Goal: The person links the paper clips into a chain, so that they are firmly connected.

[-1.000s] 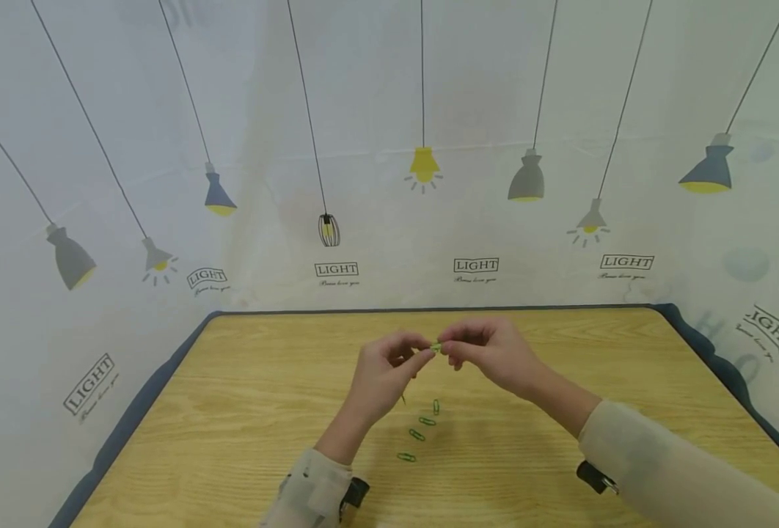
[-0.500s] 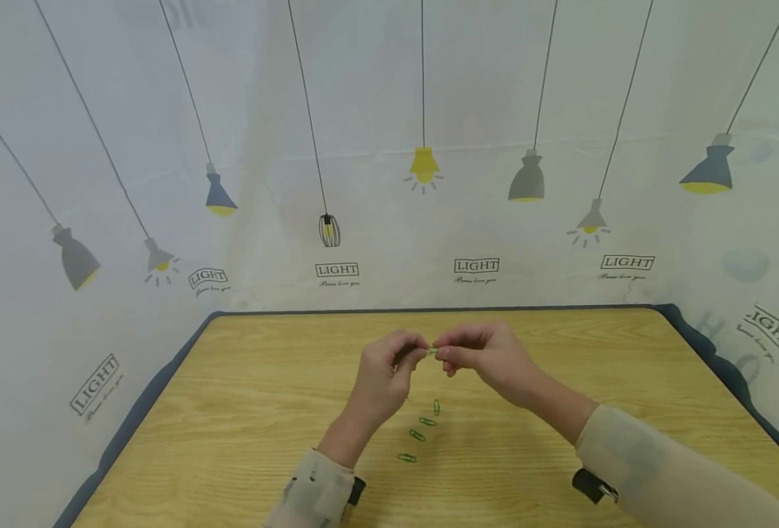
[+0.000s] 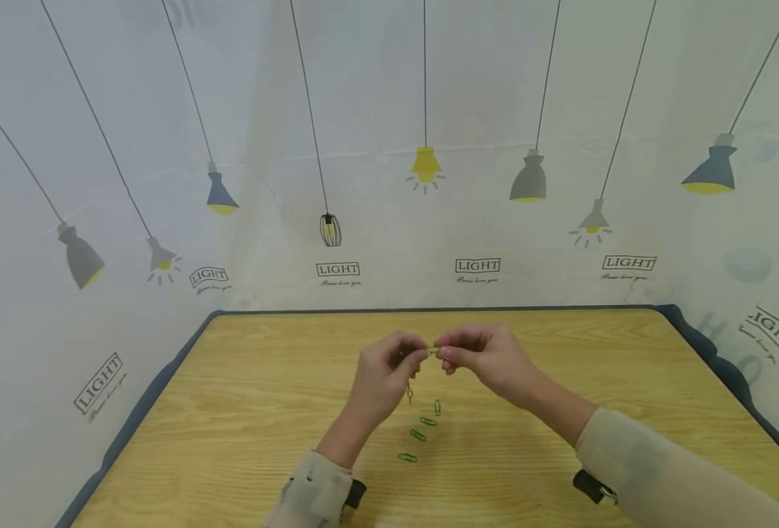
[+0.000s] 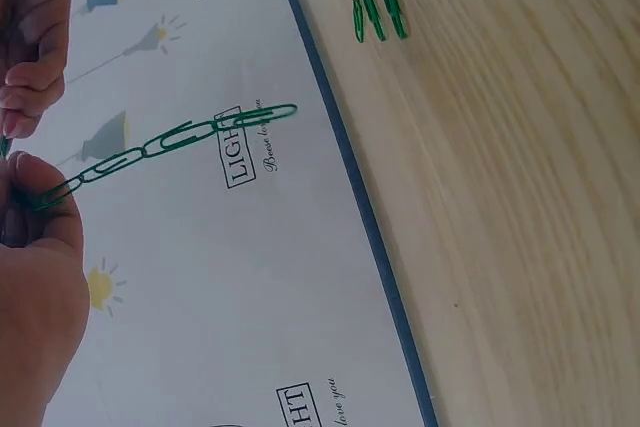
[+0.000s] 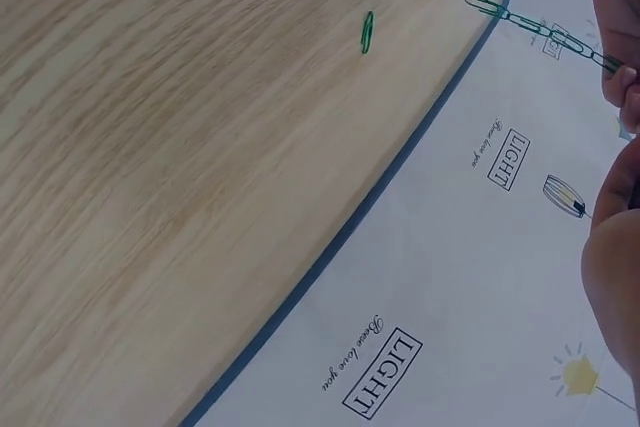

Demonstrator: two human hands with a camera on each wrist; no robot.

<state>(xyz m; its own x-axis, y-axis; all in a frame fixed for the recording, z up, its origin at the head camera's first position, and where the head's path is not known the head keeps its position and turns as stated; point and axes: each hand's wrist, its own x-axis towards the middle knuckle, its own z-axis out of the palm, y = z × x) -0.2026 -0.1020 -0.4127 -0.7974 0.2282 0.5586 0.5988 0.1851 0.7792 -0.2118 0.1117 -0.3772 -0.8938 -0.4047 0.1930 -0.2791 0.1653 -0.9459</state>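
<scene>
In the head view my left hand (image 3: 383,370) and right hand (image 3: 495,359) meet fingertip to fingertip above the table. My left fingers pinch the upper end of a chain of green paper clips (image 4: 180,137). That chain hangs from the hand, several clips long, in both wrist views. Between the two hands shows a light green paper clip (image 3: 433,350), which my right thumb and index finger pinch. Whether it is hooked to the chain cannot be made out. Loose green paper clips (image 3: 418,435) lie in a slanting row on the table below.
The wooden table (image 3: 244,411) has a dark blue edge (image 3: 297,312) along its back. Behind it hangs a white wall cover (image 3: 376,205) printed with lamps and lettering. A black strap (image 3: 594,486) is on the right sleeve.
My right hand has shifted slightly left and down, closer to the left fingertips. More of the chain shows below my left hand. The loose paper clips lie where they were.
</scene>
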